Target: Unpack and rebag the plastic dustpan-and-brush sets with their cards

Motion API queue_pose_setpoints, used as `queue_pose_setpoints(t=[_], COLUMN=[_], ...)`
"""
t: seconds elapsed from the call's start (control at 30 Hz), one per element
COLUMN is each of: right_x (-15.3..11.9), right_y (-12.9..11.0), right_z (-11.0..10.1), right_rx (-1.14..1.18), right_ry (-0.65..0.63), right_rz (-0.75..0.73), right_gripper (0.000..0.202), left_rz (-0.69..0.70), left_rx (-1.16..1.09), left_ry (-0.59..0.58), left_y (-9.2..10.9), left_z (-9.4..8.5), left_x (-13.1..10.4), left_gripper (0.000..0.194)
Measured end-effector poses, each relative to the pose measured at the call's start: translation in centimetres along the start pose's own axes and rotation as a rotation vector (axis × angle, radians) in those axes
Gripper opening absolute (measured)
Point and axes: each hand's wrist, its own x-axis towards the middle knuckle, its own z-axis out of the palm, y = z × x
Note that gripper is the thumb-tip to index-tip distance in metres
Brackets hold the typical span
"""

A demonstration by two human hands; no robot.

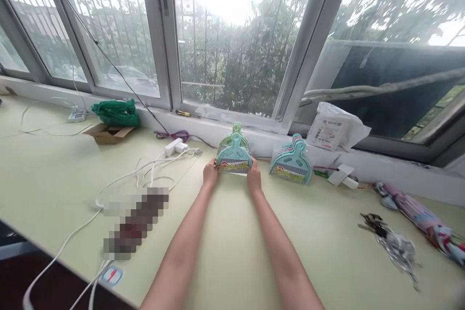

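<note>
Both my arms reach out over the pale green table to a packaged dustpan set [234,155], light blue in front with green behind it, standing against the window ledge. My left hand [209,173] grips its left edge and my right hand [254,176] its right edge, fingers partly hidden behind the package. To the right of it, not touched by either hand, a second group of packaged dustpans [291,162] leans near the ledge, light blue in front with pink and blue layers behind.
White cables and an adapter [176,147] lie to the left, near a pixelated object [140,223]. Farther left are a green bag [116,112] and an open carton [107,134]. Rightward are a white package [334,128], a folded umbrella [417,210] and keys with crumpled plastic [394,242].
</note>
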Motion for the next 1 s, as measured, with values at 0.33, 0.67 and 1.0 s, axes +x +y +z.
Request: queue_pose_setpoints(t=[0.33,0.67,1.0], right_x=[6.4,5.6,5.1], right_y=[3.9,2.7,0.4], right_z=[6.3,5.2,2.5], right_rx=[-0.264,-0.215,-0.232], right_ry=[-0.029,-0.076,0.039], right_rz=[-0.105,-0.106,-0.12], right_gripper=[0.068,0.073,0.055], left_rz=[0.033,0.07,0.034], left_rx=[-0.064,-0.072,-0.216], left_ry=[0.12,0.111,0.296], left_y=[-2.5,-2.9,-3.3], left_z=[4.8,5.1,4.6], left_x=[8.9,9.0,9.5], left_gripper=[0.054,0.051,0.039])
